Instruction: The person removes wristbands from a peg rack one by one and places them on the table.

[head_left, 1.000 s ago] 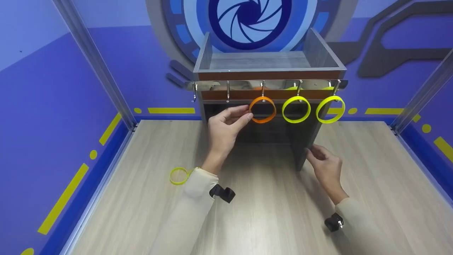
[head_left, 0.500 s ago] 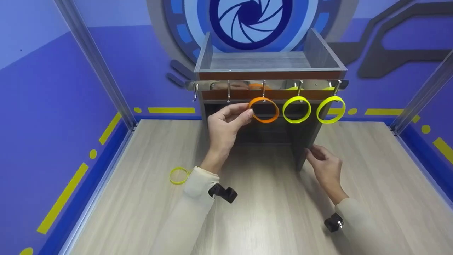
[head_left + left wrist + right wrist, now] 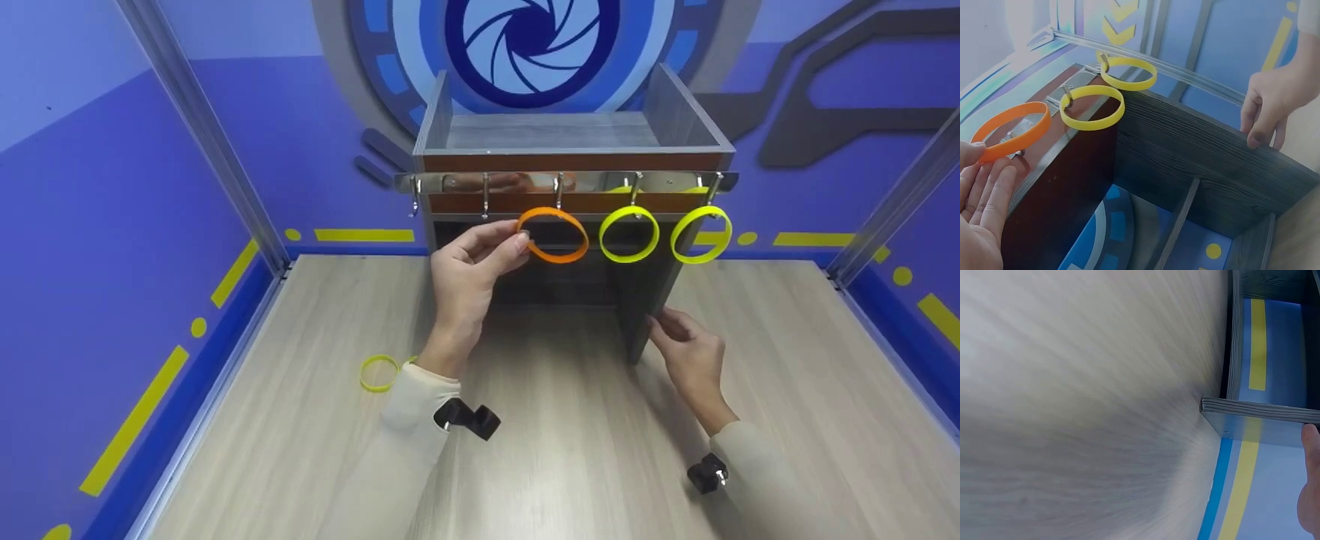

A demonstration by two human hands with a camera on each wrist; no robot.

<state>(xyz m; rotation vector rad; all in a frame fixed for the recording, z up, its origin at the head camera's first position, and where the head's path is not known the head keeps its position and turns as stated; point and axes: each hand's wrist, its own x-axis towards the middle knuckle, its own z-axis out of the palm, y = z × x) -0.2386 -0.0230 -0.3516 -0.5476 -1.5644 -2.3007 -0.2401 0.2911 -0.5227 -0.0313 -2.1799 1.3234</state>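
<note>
My left hand [image 3: 466, 277] pinches an orange wristband [image 3: 570, 259] by its left side, between thumb and fingers. The wristband is just below the middle hook [image 3: 559, 191] of a metal hook rail; whether it still touches the hook I cannot tell. In the left wrist view the orange wristband [image 3: 1019, 143] is tilted in front of the rail. Two yellow wristbands, a nearer one [image 3: 1092, 125] and a farther one [image 3: 1129, 86], hang from hooks to its right. My right hand [image 3: 690, 356] grips the front edge of the grey shelf's right side panel [image 3: 646, 300], low down.
A yellow wristband [image 3: 377, 388] lies on the wooden tabletop [image 3: 555, 457], and a piece of another shows beside my left sleeve. Two bare hooks, the far-left hook [image 3: 414, 199] and its neighbour [image 3: 486, 196], stick out from the rail. Blue walls surround the table.
The orange wristband first shifts slightly right, then back left and tilts, with my left hand drawing a little left. My right hand stays on the panel.
</note>
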